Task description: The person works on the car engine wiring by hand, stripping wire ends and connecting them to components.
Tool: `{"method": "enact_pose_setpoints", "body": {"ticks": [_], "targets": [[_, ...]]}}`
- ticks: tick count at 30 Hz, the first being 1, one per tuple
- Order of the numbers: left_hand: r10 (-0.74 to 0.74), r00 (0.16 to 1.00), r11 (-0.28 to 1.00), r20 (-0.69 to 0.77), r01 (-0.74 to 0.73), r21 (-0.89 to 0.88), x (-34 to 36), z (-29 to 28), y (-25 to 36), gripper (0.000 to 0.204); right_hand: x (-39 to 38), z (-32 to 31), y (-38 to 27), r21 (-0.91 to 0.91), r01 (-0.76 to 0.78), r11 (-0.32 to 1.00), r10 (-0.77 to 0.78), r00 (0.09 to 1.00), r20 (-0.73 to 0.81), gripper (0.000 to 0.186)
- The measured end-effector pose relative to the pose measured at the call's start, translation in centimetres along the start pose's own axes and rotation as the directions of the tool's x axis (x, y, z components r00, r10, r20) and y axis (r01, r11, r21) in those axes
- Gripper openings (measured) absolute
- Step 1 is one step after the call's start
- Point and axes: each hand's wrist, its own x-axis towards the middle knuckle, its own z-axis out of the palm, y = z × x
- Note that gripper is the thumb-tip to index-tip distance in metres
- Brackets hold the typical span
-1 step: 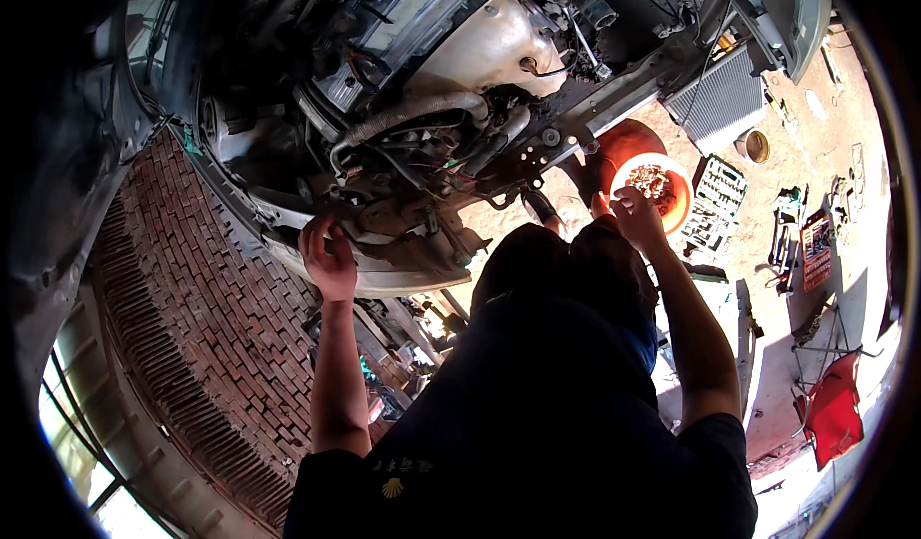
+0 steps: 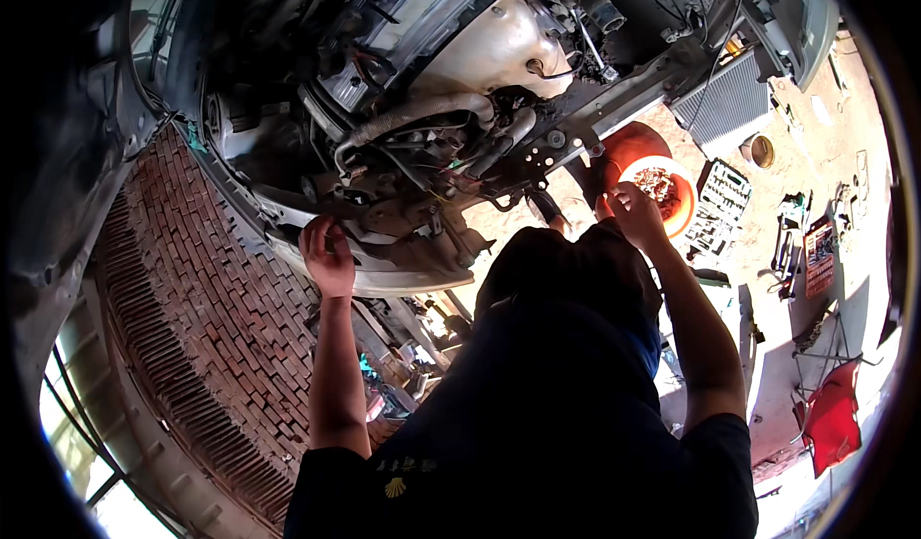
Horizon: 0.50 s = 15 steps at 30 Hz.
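My left hand [image 2: 328,258] is raised at the lower rim of the car's front body panel [image 2: 384,277], fingers apart and loosely bent, with nothing seen in them. Whether it rests on the panel I cannot tell. My right hand [image 2: 638,217] is beside the orange basin [image 2: 685,211], its fingers bent and drawn together. Anything between those fingers is too small or hidden. Small metal parts [image 2: 656,186] lie in the basin. Above my hands is the opened engine bay, with a ribbed hose [image 2: 413,117] and a whitish plastic tank [image 2: 499,45].
A socket tool set [image 2: 720,203] lies open right of the basin. Beyond it are a finned radiator [image 2: 721,105], a round can [image 2: 757,151], loose tools [image 2: 791,232] and a red tool case [image 2: 819,254]. A red folding stool [image 2: 833,419] stands lower right; brick paving [image 2: 230,280] is left.
The whole view has shifted very slightly. Both hands keep nearly the same places and poses.
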Motion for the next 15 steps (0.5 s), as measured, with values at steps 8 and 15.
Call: {"method": "enact_pose_setpoints", "body": {"ticks": [8, 15], "targets": [[0.081, 0.992, 0.993, 0.093, -0.088, 0.076, -0.2, 0.9, -1.2, 0.045, 5.2, 3.5, -9.5, -0.008, 0.299, 0.954, -0.282, 0.909, 0.307, 0.035], [0.082, 0.99, 0.995, 0.118, -0.087, 0.04, 4.5, 1.8, -2.9, 0.03, 6.0, 10.4, -15.6, 0.301, 0.289, 0.909, -0.4, 0.807, 0.435, 0.045]]}}
